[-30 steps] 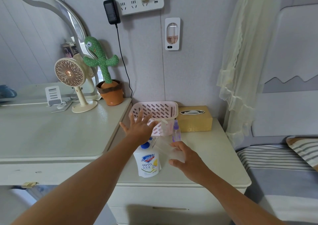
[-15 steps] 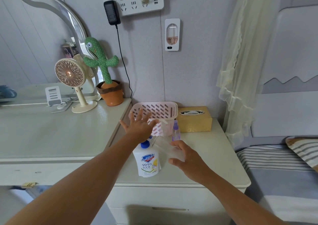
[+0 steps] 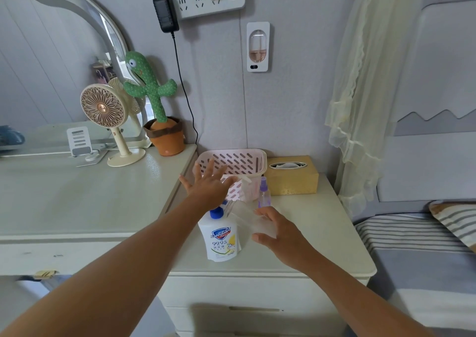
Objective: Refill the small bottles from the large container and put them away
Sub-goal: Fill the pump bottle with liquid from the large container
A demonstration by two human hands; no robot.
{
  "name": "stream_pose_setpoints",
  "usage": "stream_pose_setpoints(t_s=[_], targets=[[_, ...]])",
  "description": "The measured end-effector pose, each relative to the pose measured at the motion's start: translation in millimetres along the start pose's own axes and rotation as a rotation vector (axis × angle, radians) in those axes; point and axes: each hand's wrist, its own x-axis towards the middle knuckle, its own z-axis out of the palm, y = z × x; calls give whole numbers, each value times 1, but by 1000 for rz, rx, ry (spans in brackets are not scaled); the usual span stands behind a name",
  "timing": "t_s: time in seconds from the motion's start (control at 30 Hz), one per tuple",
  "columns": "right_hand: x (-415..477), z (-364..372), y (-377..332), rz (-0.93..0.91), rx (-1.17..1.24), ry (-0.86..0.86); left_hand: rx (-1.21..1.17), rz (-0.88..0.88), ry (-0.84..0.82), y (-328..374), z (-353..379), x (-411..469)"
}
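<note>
Desk (image 3: 314, 233) by bed (image 3: 417, 264), refilling not begun: left grip (image 3: 208, 189) spread, empty, above pouch (image 3: 221, 241); right grip (image 3: 278, 231) half-open at clear item (image 3: 247, 220) beside pouch, hold unclear; next needs a bottle (image 3: 264, 197) uncapped

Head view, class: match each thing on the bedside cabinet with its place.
1 white soap container with blue cap
2 small purple-topped spray bottle
3 pink slotted plastic basket
4 gold tissue box

a furthest right of the four
b nearest the viewer
c between basket and right hand
d behind left hand

Pairs: 1-b, 2-c, 3-d, 4-a
</note>
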Motion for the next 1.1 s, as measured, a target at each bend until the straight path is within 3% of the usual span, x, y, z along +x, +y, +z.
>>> stream_pose_setpoints(t_s=[1.1], targets=[[-3,-1,-2,-10,-3,0,-20,3,31,-1,5,-2]])
